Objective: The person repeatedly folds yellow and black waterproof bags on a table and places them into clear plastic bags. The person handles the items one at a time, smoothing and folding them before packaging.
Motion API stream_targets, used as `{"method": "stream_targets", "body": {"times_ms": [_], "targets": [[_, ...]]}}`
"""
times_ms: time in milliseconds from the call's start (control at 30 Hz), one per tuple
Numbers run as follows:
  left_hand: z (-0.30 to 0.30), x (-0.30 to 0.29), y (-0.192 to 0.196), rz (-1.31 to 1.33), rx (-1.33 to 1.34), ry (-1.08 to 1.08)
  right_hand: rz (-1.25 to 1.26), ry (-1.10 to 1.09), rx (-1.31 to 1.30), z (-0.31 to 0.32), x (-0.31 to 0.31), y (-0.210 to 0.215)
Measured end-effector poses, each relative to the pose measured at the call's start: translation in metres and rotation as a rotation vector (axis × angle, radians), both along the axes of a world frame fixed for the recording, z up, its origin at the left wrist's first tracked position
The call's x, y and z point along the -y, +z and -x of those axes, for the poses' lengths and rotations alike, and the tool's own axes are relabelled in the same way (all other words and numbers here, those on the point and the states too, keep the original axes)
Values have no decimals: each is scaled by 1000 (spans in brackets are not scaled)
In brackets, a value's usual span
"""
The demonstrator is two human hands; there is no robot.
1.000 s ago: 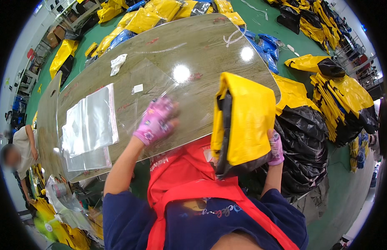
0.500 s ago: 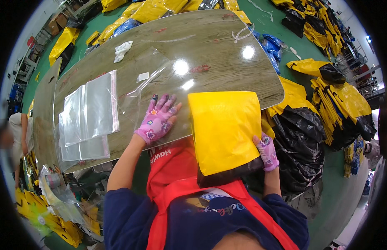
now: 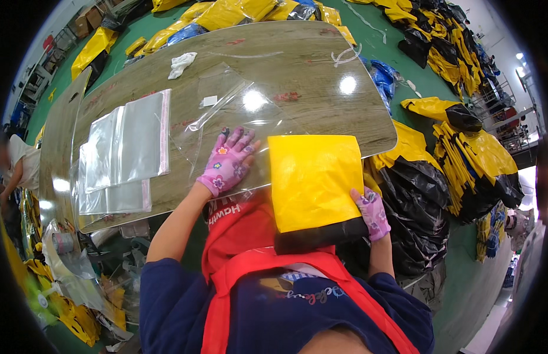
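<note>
Folded yellow-and-black plastic packet (image 3: 315, 182), now turned broad-face-up, grasped by right hand (image 3: 372, 213); left hand (image 3: 228, 162) spread, ungrasping, on clear plastic film (image 3: 219, 107).

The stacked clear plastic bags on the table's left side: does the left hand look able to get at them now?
Probably yes: the left hand is spread open just right of the stacked clear plastic bags, and nothing upright seems to block the way across the table.
</note>
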State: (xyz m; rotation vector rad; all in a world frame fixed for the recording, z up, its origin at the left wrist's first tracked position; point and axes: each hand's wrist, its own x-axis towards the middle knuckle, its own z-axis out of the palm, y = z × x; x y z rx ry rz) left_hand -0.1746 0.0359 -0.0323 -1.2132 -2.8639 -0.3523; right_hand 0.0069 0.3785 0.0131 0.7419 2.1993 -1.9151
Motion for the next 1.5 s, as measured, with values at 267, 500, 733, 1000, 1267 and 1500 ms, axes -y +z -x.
{"method": "stream_targets", "body": {"times_ms": [267, 500, 733, 1000, 1267, 1500], "targets": [[15, 6, 2, -309, 383, 76, 67, -13, -76, 3, 22, 14], [12, 13, 50, -282, 416, -129, 35, 228, -134, 7, 87, 2], [-26, 29, 74, 23, 156, -229, -554, 454, -544, 136, 70, -8], [-56, 34, 82, 27, 5, 63, -31, 640, -106, 175, 75, -14], [-67, 33, 60, -120, 26, 104, 316, 241, -76, 106, 69, -21], [-78, 29, 54, -240, 99, 131, -409, -15, -438, 77, 105, -42]]}}
